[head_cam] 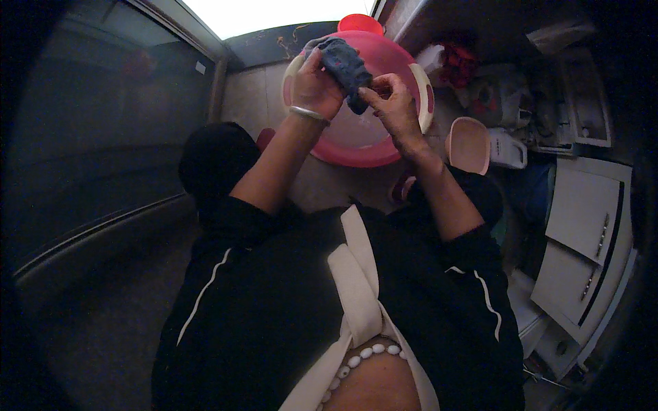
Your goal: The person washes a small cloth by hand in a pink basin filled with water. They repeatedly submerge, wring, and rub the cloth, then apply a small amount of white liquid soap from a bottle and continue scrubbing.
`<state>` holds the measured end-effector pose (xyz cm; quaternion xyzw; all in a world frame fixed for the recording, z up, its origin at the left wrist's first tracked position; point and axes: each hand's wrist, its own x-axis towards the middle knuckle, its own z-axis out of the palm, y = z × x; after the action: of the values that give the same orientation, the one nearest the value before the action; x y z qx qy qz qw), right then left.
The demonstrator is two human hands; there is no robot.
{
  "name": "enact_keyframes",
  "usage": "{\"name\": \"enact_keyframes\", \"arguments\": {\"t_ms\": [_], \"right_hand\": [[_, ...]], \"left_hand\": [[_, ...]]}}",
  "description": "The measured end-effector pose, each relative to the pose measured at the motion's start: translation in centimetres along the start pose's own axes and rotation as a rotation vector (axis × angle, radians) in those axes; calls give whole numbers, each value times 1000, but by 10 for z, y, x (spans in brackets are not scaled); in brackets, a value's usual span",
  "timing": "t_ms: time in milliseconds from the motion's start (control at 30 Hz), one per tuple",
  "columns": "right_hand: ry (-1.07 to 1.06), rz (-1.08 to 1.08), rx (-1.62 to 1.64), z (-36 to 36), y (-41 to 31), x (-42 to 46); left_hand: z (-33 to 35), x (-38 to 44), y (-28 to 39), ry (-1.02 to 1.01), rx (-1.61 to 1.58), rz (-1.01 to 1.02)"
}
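Observation:
A dark grey-blue cloth item (pixel 342 64), perhaps a sock, is held up over a large pink plastic basin (pixel 360 158). My left hand (pixel 317 87) grips its left side, with the thumb on top and a silver bangle at the wrist. The fingers of my right hand (pixel 393 103) pinch the item's lower right end. Below the hands, the pale bottom of the basin shows some whitish liquid or suds, too dim to make out well. Cream handles (pixel 422 97) sit on both sides of the basin's rim.
Behind the basin stands a red bucket or bowl (pixel 361 23). To the right are a peach plastic tub (pixel 468 145), a white plastic jug (pixel 506 149) and a red bundle (pixel 457 64). White cabinet doors (pixel 583 210) lie farther right. A dark glass panel (pixel 113 128) borders the left.

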<state>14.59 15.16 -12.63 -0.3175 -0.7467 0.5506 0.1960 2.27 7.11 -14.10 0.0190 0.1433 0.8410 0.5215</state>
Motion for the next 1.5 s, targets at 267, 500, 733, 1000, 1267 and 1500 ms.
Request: {"name": "enact_keyframes", "arguments": {"t_ms": [267,500,733,1000,1267,1500], "right_hand": [[-11,123,207,-9,-2,4],[108,142,99,-8,-1,3],[-27,206,166,-7,-1,-1],[288,-143,184,-26,-14,13],[228,-42,615,-34,-23,22],[241,-106,590,-40,-25,22]], "left_hand": [[-7,1,2,22,-84,33],[8,-5,2,117,-64,17],[9,-4,2,48,-110,68],[25,-10,2,166,-32,91],[16,-3,-1,78,-28,8],[8,3,-4,57,74,112]]}}
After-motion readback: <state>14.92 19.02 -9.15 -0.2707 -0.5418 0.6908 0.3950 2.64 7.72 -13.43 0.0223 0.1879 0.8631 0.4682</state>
